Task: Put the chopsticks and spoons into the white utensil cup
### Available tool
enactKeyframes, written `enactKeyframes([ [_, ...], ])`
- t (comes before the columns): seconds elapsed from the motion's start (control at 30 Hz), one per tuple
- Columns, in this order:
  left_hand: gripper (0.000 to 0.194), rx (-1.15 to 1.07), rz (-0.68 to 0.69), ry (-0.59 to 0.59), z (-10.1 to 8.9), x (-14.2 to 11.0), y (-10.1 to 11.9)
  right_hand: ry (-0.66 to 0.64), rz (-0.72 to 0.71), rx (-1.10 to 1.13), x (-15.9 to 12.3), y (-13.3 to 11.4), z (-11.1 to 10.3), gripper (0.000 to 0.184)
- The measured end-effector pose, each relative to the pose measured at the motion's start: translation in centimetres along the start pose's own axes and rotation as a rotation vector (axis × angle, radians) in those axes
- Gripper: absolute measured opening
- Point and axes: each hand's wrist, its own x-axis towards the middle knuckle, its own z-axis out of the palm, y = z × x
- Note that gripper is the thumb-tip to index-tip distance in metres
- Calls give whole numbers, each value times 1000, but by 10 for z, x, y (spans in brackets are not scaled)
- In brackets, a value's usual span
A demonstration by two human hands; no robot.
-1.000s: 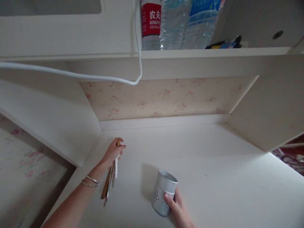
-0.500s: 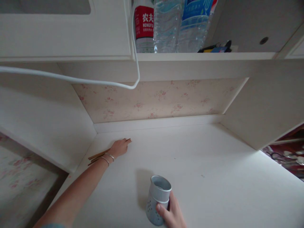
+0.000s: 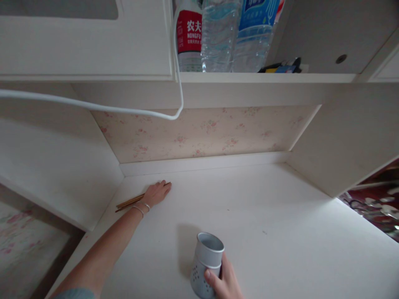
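Note:
My left hand (image 3: 156,193) lies flat on the white desk (image 3: 280,216) near its back left corner, fingers stretched out over a bundle of brown chopsticks (image 3: 129,202). The sticks lie on the desk and poke out on both sides of the hand. Two thin bangles circle that wrist. My right hand (image 3: 222,282) grips a grey metal holder (image 3: 205,261) with small holes in its side, upright and looking empty, close to the desk's front edge.
A shelf (image 3: 264,77) above the desk carries water bottles (image 3: 218,35) and small dark items. A white cable (image 3: 93,108) hangs in a loop under the shelf. Floral paper covers the back wall (image 3: 202,131). White side panels close in both sides of the desk.
My left hand swung the chopsticks from hanging in its grip down flat onto the desk, then spread out on top of them. The holder stayed in my right hand.

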Motion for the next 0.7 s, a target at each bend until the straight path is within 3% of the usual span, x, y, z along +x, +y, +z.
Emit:
enactKeyframes([
  [0.4, 48, -113, -51, 48, -8, -12, 0, -3, 43, -3, -3, 2, -1, 63],
  [0.57, 59, -208, -18, 72, -15, -28, -29, 16, 51, 18, -4, -2, 0, 61],
  [0.7, 98, -265, -40, -96, -9, -47, -64, -12, 62, 24, -4, -3, 0, 63],
])
